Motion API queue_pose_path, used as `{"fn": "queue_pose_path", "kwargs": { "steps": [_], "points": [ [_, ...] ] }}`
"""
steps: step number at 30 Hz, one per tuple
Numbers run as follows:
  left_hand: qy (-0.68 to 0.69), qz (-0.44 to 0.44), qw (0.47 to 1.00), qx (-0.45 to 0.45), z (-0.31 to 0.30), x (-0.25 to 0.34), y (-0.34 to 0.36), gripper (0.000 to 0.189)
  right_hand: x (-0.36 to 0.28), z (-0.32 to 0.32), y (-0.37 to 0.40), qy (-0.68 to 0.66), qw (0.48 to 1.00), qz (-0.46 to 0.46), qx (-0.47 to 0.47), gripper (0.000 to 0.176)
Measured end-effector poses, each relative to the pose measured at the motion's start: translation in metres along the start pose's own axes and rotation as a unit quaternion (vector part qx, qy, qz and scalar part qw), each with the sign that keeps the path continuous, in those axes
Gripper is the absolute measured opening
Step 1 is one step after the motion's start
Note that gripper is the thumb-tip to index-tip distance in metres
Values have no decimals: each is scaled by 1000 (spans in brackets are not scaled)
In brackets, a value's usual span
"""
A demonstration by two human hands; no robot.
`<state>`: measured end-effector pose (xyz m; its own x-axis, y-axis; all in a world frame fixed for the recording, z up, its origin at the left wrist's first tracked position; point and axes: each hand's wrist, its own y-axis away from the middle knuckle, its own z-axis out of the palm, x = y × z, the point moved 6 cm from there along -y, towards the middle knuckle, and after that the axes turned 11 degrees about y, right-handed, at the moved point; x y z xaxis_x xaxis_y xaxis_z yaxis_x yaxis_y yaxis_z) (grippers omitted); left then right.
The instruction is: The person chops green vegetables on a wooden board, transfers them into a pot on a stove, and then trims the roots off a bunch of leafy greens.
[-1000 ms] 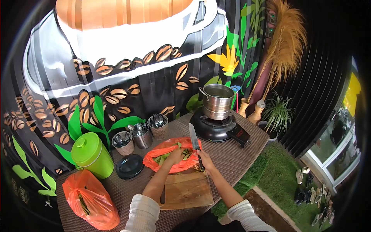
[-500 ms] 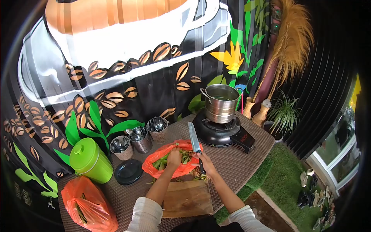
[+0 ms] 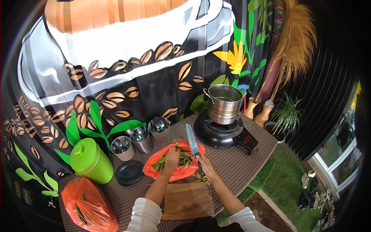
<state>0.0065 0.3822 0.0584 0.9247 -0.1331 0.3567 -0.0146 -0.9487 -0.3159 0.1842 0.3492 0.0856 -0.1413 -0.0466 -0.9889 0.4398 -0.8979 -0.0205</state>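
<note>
My left hand (image 3: 172,157) reaches into an open red plastic bag (image 3: 150,167), its fingers curled around leafy greens (image 3: 183,159) and partly hidden among them. My right hand (image 3: 205,166) grips the black handle of a kitchen knife (image 3: 191,140), its blade pointing up and away beside the bag. Directly in front of me lies a wooden cutting board (image 3: 188,200) with only a few small specks on it. Root trimmings (image 3: 200,178) lie between the bag and the board, below the knife handle.
A steel pot (image 3: 223,108) with liquid sits on a black portable stove (image 3: 216,140) at the back right. Along the back stand several cutlery holders (image 3: 159,133). To the left are a black plate (image 3: 129,172), a green lidded container (image 3: 92,164) and a tied red bag (image 3: 91,205).
My left hand stays in the bag and the greens under it have shifted. The knife is still in my right hand, its blade tilted slightly more to the left. The view has moved a little.
</note>
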Motion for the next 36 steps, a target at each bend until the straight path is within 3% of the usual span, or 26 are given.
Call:
{"fn": "queue_pose_path", "kwargs": {
  "steps": [7, 15, 19, 26, 30, 32, 33, 36],
  "points": [
    [51, 100, 994, -6, -26, 10, 12, 29, -1, -1, 7, -15, 1000, 11, 16, 35],
    [289, 148, 942, 86, -117, 16, 41, 23, -1, 4, 16, -16, 998, 7, 57, 34],
    [327, 112, 933, 100, -141, 21, 48, 20, -6, 14, 25, -46, 998, 13, 51, 33],
    [440, 68, 872, 205, -182, 37, 48, 19, -12, 33, 53, -54, 998, -5, 29, 30],
    [525, 96, 817, 217, -185, 36, 46, 19, -10, 33, 77, -31, 999, -5, 45, 31],
    [601, 74, 759, 238, -193, 37, 51, 18, -6, 30, 89, -39, 998, -8, 54, 31],
    [639, 68, 734, 221, -192, 36, 50, 17, -11, 34, 97, -48, 997, -9, 57, 31],
    [670, 25, 724, 163, -192, 33, 57, 18, -22, 39, 129, -45, 994, 15, 99, 31]
  ]
}}
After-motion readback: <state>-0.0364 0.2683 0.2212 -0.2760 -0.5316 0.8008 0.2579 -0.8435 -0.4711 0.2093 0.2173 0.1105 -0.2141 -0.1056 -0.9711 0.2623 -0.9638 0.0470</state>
